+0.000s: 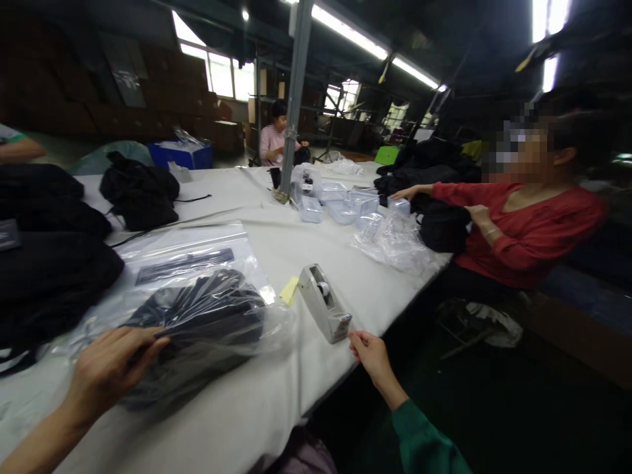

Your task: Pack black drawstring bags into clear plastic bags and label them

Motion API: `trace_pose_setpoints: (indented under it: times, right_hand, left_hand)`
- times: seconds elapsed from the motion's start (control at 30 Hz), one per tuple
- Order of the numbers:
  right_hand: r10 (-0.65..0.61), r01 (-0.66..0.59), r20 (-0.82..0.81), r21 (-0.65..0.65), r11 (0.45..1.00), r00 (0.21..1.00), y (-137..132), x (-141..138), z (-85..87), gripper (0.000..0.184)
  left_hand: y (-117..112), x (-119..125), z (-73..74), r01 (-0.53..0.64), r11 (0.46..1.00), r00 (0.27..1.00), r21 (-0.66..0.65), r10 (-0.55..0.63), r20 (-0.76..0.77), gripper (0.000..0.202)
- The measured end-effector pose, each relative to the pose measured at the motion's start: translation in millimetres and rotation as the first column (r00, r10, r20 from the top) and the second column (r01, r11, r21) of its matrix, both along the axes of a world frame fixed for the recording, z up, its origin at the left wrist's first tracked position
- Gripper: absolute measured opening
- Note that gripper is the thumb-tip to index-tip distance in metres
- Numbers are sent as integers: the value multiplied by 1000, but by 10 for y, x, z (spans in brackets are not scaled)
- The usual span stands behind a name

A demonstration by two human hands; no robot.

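A clear plastic bag (pixel 197 309) with a folded black garment inside lies on the white table (pixel 276 243) in front of me. My left hand (pixel 111 368) rests on the bag's near left end, fingers curled and pressing on the plastic. My right hand (pixel 369 352) hovers at the table's front edge, right beside the near end of a grey tape dispenser (pixel 323 303), its fingers pinched together; whether tape is between them I cannot make out. A small yellow note (pixel 289 289) lies between bag and dispenser.
Black garments (pixel 49 257) are piled at the left and another heap (pixel 141 191) lies farther back. A person in a red top (pixel 523 224) sits at the right by clear bags (pixel 390 240). A grey post (pixel 296 99) rises from the table's far side.
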State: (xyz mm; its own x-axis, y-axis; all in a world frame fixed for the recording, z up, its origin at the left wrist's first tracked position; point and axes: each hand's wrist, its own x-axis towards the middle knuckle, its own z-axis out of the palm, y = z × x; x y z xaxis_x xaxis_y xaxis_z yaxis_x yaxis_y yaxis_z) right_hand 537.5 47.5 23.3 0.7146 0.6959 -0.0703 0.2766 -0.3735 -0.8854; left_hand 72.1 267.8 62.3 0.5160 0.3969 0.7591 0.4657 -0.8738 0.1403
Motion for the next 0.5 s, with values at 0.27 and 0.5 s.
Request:
trace_pose_setpoints:
  times: [0.27, 0.5]
  right_hand:
    - [160, -97, 365, -187, 978, 917, -207, 226, 150, 45]
    - [712, -914, 702, -288, 286, 1, 683, -1006, 1754, 25]
  left_hand:
    - [-92, 75, 165, -93, 994, 989, 56, 98, -110, 10]
    - [-116, 116, 220, -63, 998, 994, 31, 66, -82, 9]
